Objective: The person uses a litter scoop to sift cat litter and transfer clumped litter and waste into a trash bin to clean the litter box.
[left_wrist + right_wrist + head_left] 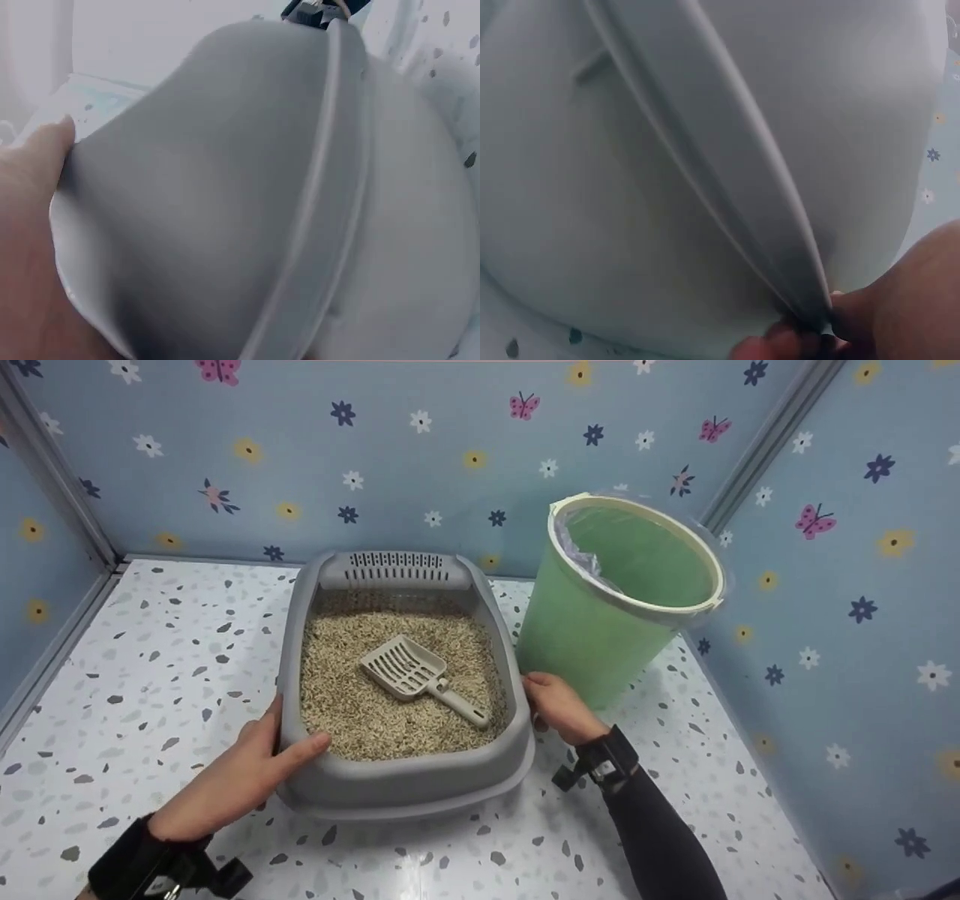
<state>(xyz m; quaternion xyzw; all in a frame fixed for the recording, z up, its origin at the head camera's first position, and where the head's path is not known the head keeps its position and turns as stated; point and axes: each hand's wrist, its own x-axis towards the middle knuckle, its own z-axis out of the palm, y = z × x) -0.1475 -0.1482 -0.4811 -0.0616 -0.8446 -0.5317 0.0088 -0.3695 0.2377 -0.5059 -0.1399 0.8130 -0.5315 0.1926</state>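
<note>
A grey litter box (405, 787) with a slotted raised back stands between my hands, filled with tan granular litter (360, 735). On the litter lies a beige slotted scoop (405, 666), its handle pointing to the lower right. My left hand (244, 776) holds the box's left front side, thumb over the rim and fingers down the outside. At the right side, my right hand (562, 706) grips the box's edge; the right wrist view shows its fingers (772, 346) curled at the flange, partly out of frame. Whether the box's bottom touches the floor I cannot tell.
A green bin (592, 630) with a cream rim and a clear liner stands close to the box's right side. Flower-patterned walls (420, 457) rise behind and at both sides. The floor (165, 675) is white with grey specks.
</note>
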